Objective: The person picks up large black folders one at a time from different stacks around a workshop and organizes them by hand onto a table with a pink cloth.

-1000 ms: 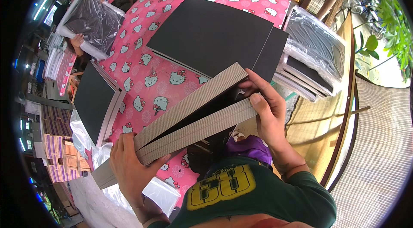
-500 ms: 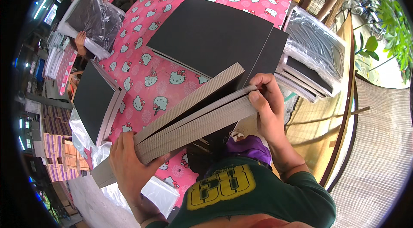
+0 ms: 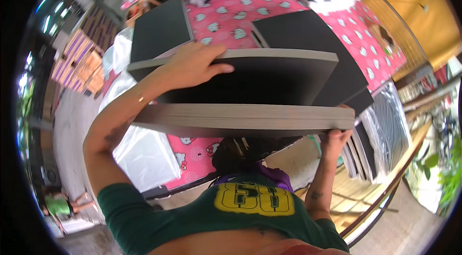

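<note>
We see small workshop: stacked black boards (image 3: 308, 57) on pink-clothed worktop (image 3: 226, 19) beyond left hand (image 3: 192, 65), bagged stock (image 3: 144, 154) below it.

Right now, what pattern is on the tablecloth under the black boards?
Bright pink tablecloth printed with small white cartoon cat faces, clearest in the head view, beyond the black boards.

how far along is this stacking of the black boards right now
Done: flat black boards lie on the pink patterned tablecloth, another black board beside them.

In hand: a thick stack of boards is off the table; the left hand lies over the top board, the right hand supports the stack's right end.

Left: the held stack is not yet set down; wrapped bundles wait at the table's right edge.
</note>
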A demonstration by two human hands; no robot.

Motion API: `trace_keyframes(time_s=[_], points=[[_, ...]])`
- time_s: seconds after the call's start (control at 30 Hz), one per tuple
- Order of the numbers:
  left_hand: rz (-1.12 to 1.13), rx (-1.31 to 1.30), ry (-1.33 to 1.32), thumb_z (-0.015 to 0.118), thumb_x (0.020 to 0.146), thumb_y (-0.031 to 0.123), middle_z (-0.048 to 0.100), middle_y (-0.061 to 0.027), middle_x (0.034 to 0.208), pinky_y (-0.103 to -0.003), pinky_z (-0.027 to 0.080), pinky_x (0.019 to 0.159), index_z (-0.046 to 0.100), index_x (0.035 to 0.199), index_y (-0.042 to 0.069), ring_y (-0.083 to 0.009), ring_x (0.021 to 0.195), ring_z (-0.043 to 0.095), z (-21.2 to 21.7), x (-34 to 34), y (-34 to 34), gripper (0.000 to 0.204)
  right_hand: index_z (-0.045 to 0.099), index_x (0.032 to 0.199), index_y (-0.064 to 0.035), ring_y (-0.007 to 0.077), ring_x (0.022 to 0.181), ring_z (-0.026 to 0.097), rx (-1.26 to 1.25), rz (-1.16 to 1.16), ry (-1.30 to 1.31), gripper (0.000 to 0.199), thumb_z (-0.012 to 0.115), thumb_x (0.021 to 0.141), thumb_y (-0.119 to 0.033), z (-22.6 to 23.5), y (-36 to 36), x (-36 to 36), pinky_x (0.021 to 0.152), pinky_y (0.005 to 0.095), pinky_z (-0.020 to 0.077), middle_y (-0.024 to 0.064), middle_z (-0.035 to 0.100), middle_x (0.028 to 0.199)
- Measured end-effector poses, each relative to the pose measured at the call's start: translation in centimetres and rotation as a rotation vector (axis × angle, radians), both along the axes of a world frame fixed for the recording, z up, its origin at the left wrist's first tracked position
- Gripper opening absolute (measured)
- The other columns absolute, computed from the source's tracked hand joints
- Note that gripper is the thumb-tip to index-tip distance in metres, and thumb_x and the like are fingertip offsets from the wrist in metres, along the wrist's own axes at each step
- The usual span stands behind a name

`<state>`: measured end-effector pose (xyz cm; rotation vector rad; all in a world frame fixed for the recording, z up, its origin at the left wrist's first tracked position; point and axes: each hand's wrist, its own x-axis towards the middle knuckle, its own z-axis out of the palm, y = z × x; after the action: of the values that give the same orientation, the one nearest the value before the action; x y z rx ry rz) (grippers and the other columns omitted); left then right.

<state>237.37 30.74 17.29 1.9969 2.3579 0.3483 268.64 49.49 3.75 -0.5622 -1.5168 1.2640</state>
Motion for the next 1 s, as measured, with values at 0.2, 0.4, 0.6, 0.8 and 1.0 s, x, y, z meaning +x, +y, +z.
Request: trace_keyframes(time_s=[0.2, 0.4, 0.6, 0.8, 1.0], points=[[0.172, -0.017, -0.119, 0.066, 0.088, 0.041, 0.05, -0.0194, 0.065, -0.038, 0.04, 0.057, 0.051, 0.081, -0.001, -0.0333, 0.058, 0.048, 1.8, -4.1, -4.7, 0.045, 0.051, 0.106, 0.0026, 0.0126, 0.087, 0.049, 0.043, -0.024, 0.046, 0.093, 0.067, 0.063, -0.078, -0.1, -0.2, -0.5, 0.076, 0.027, 0.0406, 0.0038, 0.051, 0.095], [0.342, 0.047, -0.153, 0.064, 0.089, 0.042, 0.042, -0.0106, 0.066, -0.035, 0.036, 0.06, 0.046, 0.078, -0.001, -0.0188, 0.064, 0.04, 0.7, -12.0, -12.1, 0.048, 0.052, 0.107, 0.0019, 0.0123, 0.089, 0.049, 0.03, -0.009, 0.068, 0.091, 0.071, 0.063, -0.076, 0.0, 0.1, -0.7, 0.078, 0.0265, 0.0402, 0.0027, 0.051, 0.095], [0.584, 0.038, -0.072, 0.06, 0.09, 0.047, 0.053, -0.0145, 0.073, -0.038, 0.041, 0.068, 0.051, 0.087, -0.001, -0.0234, 0.073, 0.052, -4.2, -20.9, -15.5, 0.049, 0.05, 0.114, 0.0025, 0.0129, 0.092, 0.051, -0.011, 0.024, 0.083, 0.095, 0.074, 0.062, -0.073, 0.0, -0.1, -0.2, 0.081, 0.0275, 0.0413, 0.0033, 0.051, 0.1], [0.57, 0.51, -0.487, 0.055, 0.089, 0.057, 0.034, -0.0219, 0.148, -0.038, 0.032, 0.108, 0.029, 0.146, -0.001, -0.0314, 0.134, 0.039, -5.9, -17.9, -19.9, 0.085, 0.046, 0.124, 0.0005, 0.0177, 0.107, 0.049, 0.065, 0.03, 0.062, 0.091, 0.06, 0.074, -0.074, -1.6, 0.6, 0.6, 0.095, 0.0346, 0.0382, 0.0068, 0.05, 0.112], [0.629, 0.605, -1.033, 0.063, 0.088, 0.048, 0.037, -0.0128, 0.145, -0.038, 0.028, 0.111, 0.027, 0.147, 0.0, -0.0226, 0.131, 0.038, -22.3, -2.4, -31.2, 0.084, 0.046, 0.125, 0.0017, 0.0194, 0.108, 0.051, 0.066, -0.006, 0.08, 0.089, 0.056, 0.078, -0.073, -2.5, 0.7, 1.3, 0.095, 0.0354, 0.0385, 0.0085, 0.051, 0.116]])
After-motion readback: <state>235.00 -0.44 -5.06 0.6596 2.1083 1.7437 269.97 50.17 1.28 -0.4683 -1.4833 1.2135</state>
